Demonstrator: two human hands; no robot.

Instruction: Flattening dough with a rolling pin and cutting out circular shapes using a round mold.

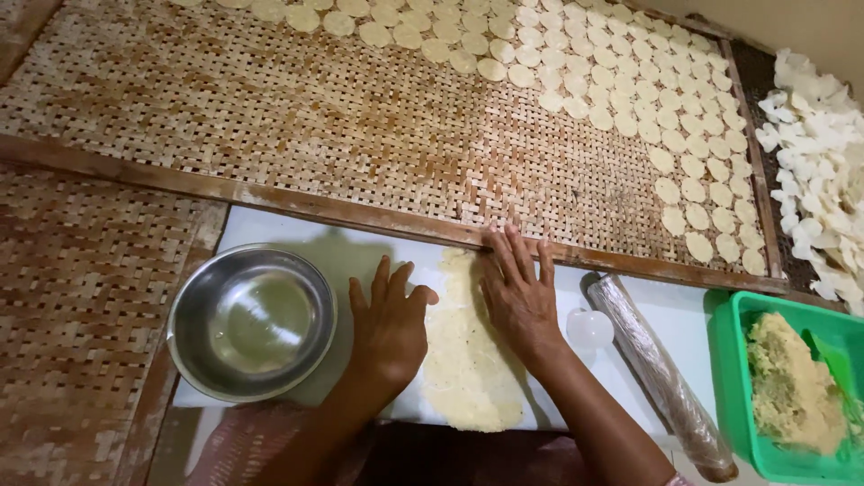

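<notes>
Between the flat, spread fingers of the left hand [389,326] and the right hand [517,292] lies a thin sheet of dough [466,346] on the white board [270,227]; neither hand grips anything. The sheet looks soft, light and easy to tear, so I would lift it by its edges. Beyond the right fingers lies a rolling pin [661,373], beyond the left a steel bowl [251,322].

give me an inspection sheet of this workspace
surface: white board on the floor, edged by a woven bamboo tray
job's things: flattened dough sheet, cut into rounds; dough discs in rows on the tray
clutter: empty steel bowl; wrapped rolling pin; green tub of dough; pile of white chips
grippers: left hand and right hand flat at the sheet's edges
cables: nothing seen
surroundings: second woven mat
</notes>
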